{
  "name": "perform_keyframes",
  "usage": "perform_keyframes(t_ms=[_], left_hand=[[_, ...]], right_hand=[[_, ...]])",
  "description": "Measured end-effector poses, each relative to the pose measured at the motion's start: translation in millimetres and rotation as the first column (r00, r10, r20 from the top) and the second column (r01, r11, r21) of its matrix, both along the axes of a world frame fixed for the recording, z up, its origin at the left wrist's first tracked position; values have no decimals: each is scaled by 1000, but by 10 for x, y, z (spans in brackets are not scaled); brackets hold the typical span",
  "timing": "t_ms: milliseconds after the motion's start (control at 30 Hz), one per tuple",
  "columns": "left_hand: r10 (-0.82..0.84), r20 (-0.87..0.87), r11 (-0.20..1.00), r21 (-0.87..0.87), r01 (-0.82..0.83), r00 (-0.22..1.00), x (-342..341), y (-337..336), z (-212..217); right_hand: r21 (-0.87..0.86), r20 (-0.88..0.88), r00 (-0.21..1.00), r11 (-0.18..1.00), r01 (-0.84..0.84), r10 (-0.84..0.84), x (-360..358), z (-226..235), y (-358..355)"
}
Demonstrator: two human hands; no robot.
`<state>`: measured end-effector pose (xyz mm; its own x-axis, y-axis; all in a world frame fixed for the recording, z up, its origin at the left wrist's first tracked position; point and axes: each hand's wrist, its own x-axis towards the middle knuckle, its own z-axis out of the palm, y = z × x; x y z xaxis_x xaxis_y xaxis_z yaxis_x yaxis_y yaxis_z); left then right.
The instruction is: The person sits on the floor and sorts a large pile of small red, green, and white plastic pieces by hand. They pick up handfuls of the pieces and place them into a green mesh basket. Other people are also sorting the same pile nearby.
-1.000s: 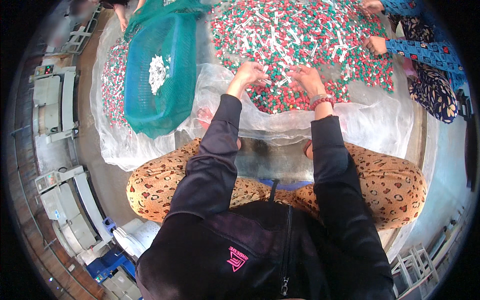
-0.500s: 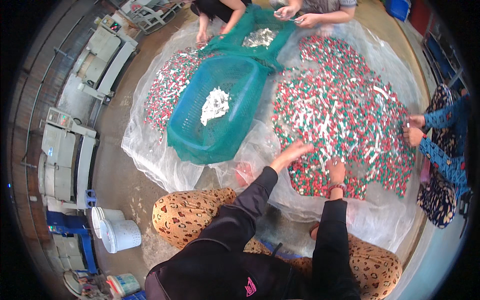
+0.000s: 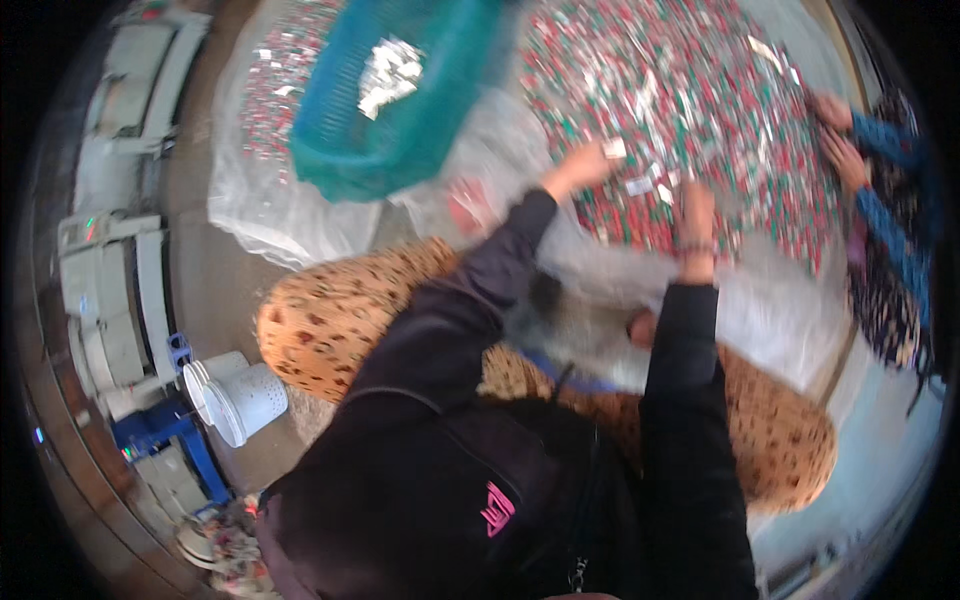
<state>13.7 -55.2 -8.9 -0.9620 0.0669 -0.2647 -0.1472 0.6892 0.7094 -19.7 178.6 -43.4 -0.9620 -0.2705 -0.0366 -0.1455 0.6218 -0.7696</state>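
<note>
My left hand (image 3: 578, 170) is above the near left edge of a spread pile of small red, green and white pieces (image 3: 640, 95). Its fingers are closed on a small white strip (image 3: 613, 149) that juts out at the fingertips. To its right, my right hand (image 3: 697, 205) reaches down onto the pile, its fingers smeared by motion. Close by lie a pale flat strip (image 3: 640, 185) and another white strip (image 3: 665, 192). Left of the pile, a blue basket lined with green netting (image 3: 400, 150) has a heap of white strips (image 3: 390, 75) in it.
At the right edge a co-worker's hands (image 3: 840, 145) touch the pile. A clear plastic sheet (image 3: 780, 300) lies under everything. Another pile of coloured pieces (image 3: 270, 90) is beyond the basket. White buckets (image 3: 245, 400) and grey machines (image 3: 110, 300) stand at the left.
The whole view has shifted, so the basket and pile sit higher and the people at the far side are out of sight. A white strip now shows in my left hand, whose fingers were stretched out before.
</note>
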Motion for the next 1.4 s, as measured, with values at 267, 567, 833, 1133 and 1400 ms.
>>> perform_keyframes(t_ms=[267, 567, 833, 1133, 1400], left_hand=[[-158, 442, -433, 773, -464, 883, 166, 504, 123], [31, 517, -823, 499, -272, 855, 39, 401, 117], [523, 438, -764, 621, 175, 731, -693, -1615, 1426], [956, -282, 279, 788, -549, 80, -54, -2380, 1200], [21, -106, 999, 32, -18, 994, -478, 177, 547]], right_hand=[[49, 181, 966, 979, -197, 185, -76, 1452, -430], [146, -354, 908, 972, -184, 225, 149, 1770, -693], [-46, -185, 982, 998, 32, -40, -422, 1494, 303], [194, 78, 996, 980, 37, -53, -337, 1094, 203], [277, -43, 998, 959, 51, -41, 189, -132, -200]])
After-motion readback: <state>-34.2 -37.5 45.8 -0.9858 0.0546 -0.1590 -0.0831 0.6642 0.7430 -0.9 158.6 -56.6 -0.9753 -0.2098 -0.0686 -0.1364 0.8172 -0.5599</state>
